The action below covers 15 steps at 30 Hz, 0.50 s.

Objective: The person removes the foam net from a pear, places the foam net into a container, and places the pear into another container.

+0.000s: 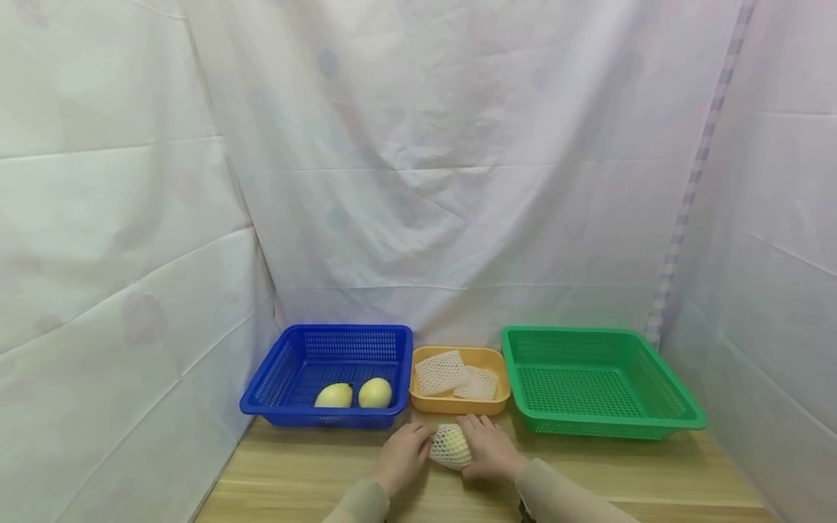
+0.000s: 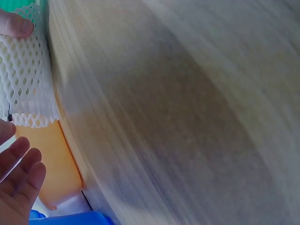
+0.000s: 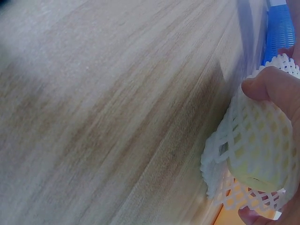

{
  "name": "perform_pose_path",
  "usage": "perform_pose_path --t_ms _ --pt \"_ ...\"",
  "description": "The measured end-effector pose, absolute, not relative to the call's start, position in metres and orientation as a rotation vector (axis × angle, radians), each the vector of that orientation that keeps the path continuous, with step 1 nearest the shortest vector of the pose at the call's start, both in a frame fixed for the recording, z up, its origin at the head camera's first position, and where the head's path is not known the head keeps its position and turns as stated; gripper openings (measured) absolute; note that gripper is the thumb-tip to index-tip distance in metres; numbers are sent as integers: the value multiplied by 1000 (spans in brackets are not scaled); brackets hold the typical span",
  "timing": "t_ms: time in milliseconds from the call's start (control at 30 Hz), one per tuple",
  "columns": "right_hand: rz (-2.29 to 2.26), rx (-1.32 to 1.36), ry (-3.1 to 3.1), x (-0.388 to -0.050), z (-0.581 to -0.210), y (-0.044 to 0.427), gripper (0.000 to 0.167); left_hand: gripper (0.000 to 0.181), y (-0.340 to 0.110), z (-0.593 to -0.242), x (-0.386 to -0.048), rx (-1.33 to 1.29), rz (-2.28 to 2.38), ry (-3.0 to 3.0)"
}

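Note:
A pale yellow pear (image 3: 258, 168) lies inside a white foam net sleeve (image 1: 450, 447), low over the wooden table. My right hand (image 1: 487, 447) grips it from the right, with the thumb (image 3: 265, 86) across the net in the right wrist view. At the left end is my left hand (image 1: 404, 454), its fingertips at the net's edge. A dark stem (image 2: 10, 116) shows there beside one fingertip in the left wrist view. The other left fingers (image 2: 29, 171) are slightly bent and apart; the frame cuts off the thumb side, so a pinch cannot be made out.
A blue basket (image 1: 327, 412) at the left holds two pears (image 1: 375, 393). The orange tray (image 1: 458, 407) in the middle contains foam net sleeves (image 1: 443, 372). To the right stands a green basket (image 1: 604, 423). White cloth (image 1: 425, 181) hangs behind and on both sides.

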State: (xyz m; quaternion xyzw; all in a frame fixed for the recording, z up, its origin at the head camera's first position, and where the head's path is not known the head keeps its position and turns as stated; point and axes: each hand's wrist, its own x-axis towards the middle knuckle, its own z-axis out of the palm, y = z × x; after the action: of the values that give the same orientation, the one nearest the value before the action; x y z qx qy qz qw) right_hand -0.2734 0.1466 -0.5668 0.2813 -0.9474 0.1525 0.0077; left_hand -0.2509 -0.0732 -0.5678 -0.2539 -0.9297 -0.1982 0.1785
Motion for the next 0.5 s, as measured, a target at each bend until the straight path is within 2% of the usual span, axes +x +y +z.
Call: perform_pose_path --t_ms 300,500 --pt "500 867 -2981 -274 -565 146 91 20 -76 -563 -250 -769 -543 -2621" --pt "486 864 -2988 -274 -566 146 92 31 -77 -565 -250 -823 -550 -2645"
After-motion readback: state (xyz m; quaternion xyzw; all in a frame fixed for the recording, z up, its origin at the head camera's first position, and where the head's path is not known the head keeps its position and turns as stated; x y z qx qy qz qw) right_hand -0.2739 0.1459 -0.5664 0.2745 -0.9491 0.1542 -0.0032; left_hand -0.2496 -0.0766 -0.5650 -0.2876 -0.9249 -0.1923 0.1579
